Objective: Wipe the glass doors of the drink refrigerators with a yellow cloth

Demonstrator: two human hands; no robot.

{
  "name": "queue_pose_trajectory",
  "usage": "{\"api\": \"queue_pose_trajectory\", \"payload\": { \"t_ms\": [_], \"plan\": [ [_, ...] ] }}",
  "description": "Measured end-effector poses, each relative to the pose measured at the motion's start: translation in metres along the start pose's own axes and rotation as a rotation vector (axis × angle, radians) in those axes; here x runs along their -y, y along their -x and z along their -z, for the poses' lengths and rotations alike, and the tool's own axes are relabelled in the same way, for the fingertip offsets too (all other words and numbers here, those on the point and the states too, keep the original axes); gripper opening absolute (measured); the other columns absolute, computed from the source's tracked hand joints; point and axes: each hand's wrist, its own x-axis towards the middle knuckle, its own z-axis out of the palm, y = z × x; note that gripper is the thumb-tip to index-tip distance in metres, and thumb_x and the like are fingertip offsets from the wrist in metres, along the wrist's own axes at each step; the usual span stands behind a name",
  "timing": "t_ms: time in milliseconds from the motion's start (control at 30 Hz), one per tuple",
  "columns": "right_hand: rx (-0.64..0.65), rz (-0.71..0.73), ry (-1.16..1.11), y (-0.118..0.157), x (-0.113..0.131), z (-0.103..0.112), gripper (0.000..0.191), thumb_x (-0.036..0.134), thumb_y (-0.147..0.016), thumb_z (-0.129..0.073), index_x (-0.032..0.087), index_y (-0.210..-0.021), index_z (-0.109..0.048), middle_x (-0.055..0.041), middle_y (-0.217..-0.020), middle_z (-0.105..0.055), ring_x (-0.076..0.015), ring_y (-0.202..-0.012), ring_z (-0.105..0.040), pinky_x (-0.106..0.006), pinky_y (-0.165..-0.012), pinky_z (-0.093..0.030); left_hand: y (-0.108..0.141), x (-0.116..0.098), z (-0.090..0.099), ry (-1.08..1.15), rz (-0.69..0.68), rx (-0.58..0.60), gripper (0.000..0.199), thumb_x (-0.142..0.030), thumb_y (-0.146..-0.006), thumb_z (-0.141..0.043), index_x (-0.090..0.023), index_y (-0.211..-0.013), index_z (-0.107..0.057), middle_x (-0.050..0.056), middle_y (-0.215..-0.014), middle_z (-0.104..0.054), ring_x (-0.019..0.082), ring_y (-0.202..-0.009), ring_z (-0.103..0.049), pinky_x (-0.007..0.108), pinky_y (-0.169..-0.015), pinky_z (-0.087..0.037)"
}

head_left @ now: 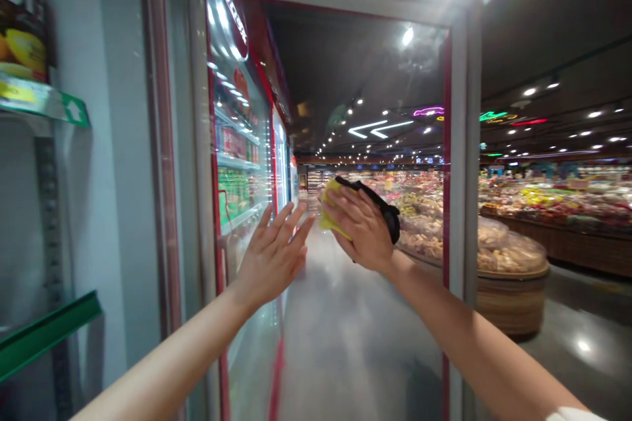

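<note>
Yellow cloth point(326, 218) lies near the glass pane's point(345, 335) middle, between the grey frame's point(460, 210) side edges, seemingly pinned by the right hand point(364, 229), nearly flat. The left hand point(272, 255) is open, fingers spread, empty. Holding the cloth there calls for steady palm pressure.

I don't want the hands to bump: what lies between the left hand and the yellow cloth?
Only a narrow strip of bare glass lies between the left hand and the yellow cloth, as the head view shows.
</note>
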Motion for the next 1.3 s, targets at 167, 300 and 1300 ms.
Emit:
{"api": "queue_pose_trajectory", "payload": {
  "t_ms": [167,300,1300],
  "plan": [
    [-0.104,0.05,-0.081,0.019,-0.018,0.009,0.04,0.02,-0.087,-0.053,0.027,-0.121,-0.071,-0.0035,-0.13,-0.072,-0.0232,-0.129,-0.061,-0.045,-0.117,-0.04,0.023,0.017,0.014,-0.022,0.056,0.047,0.063,-0.03,-0.095,-0.057,-0.025,-0.155,-0.038,0.011,-0.157,-0.047,0.029,-0.151,-0.035,0.054,-0.127,-0.022],
    [-0.245,-0.207,0.013,-0.016,-0.007,-0.007,0.04,0.022,-0.09,-0.053,0.022,-0.128,-0.067,-0.0087,-0.14,-0.065,-0.0278,-0.135,-0.055,-0.051,-0.118,-0.036,0.03,0.021,0.02,-0.038,0.097,0.066,0.065,-0.028,-0.094,-0.058,-0.025,-0.156,-0.037,0.012,-0.158,-0.046,0.03,-0.151,-0.034,0.055,-0.127,-0.022],
    [-0.18,0.017,-0.09,-0.048,0.08,-0.054,0.036,0.015,-0.093,-0.054,0.021,-0.125,-0.069,-0.0071,-0.137,-0.067,-0.0243,-0.13,-0.056,-0.047,-0.121,-0.031,0.096,0.029,0.045,-0.173,0.21,0.148,0.078,-0.02,-0.088,-0.061,-0.026,-0.159,-0.03,0.012,-0.158,-0.046,0.028,-0.151,-0.035,0.059,-0.128,-0.017]
  ]
}}
